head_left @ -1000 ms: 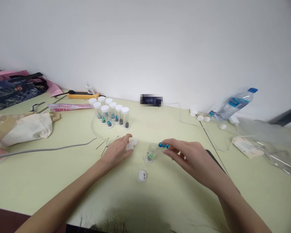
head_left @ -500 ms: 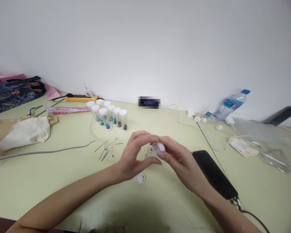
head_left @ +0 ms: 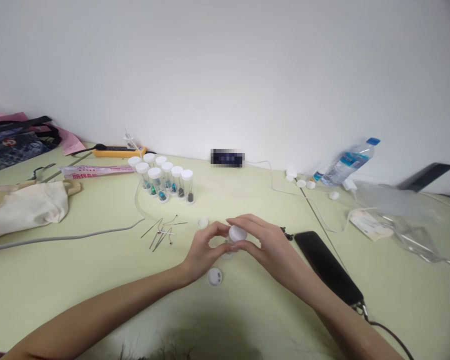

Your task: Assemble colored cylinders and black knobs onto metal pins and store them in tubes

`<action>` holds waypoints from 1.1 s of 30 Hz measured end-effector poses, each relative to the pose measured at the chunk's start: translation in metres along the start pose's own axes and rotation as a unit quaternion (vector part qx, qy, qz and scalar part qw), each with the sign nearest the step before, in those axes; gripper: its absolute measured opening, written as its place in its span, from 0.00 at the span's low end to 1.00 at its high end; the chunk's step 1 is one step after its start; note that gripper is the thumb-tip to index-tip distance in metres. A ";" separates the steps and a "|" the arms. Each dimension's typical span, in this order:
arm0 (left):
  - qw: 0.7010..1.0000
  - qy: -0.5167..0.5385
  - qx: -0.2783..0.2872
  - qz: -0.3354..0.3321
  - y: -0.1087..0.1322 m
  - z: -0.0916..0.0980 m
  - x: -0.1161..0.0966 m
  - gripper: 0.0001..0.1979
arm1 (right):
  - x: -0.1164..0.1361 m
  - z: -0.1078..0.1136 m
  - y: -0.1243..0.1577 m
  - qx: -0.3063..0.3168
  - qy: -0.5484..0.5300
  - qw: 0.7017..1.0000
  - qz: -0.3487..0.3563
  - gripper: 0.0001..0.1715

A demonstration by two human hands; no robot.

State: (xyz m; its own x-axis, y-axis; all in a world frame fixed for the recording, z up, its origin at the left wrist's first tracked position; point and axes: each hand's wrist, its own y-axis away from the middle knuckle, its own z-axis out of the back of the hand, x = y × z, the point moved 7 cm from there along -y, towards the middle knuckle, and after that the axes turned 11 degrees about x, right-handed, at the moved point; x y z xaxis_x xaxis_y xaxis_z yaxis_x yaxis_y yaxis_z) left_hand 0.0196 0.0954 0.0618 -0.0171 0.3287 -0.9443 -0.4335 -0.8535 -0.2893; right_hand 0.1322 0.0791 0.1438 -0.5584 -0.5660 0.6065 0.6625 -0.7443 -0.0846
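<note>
Between my two hands stands a clear tube point(head_left: 227, 255), mostly hidden by fingers. A white cap point(head_left: 238, 233) sits at its top, pinched by the thumb and fingers of my right hand point(head_left: 264, 240). From the other side my left hand point(head_left: 206, 251) curls its thumb and fingers around the tube just under the cap. Whether the cap is fully seated cannot be made out. On the table closer to me lies a loose white cap point(head_left: 215, 276) with grey marks inside. Another white cap point(head_left: 203, 223) rests beyond my left fingers.
Several capped tubes point(head_left: 163, 185) with dark and teal bits stand at the back left. Thin metal pins point(head_left: 161, 234) lie nearer. A black phone point(head_left: 328, 267) with a cable is right of my right hand. A water bottle point(head_left: 350, 162) leans at the back right.
The white cap has turned from showing its hollow inside to its top upward, over the tube. My left hand has closed in around the tube. The view has shifted slightly.
</note>
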 end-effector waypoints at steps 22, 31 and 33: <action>0.998 -0.062 -0.017 0.017 0.002 0.002 0.000 0.08 | 0.004 0.000 0.001 0.013 0.024 0.999 0.027 0.18; 0.991 -0.096 -0.038 -0.084 0.005 0.006 -0.014 0.21 | 0.001 0.010 0.001 0.025 -0.049 0.998 0.034 0.25; 0.978 -0.123 -0.047 -0.163 0.007 0.014 -0.032 0.29 | -0.003 0.024 0.006 -0.015 -0.056 0.998 0.022 0.26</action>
State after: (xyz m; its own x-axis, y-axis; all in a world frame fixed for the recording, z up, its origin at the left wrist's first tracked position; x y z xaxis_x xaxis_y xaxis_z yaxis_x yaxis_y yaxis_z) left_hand 0.0044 0.0850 0.0920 -0.1126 0.6661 -0.7373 -0.3677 -0.7173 -0.5918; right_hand 0.1496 0.0849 0.1608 -0.4681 -0.5564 0.6865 0.6688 -0.7309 -0.1362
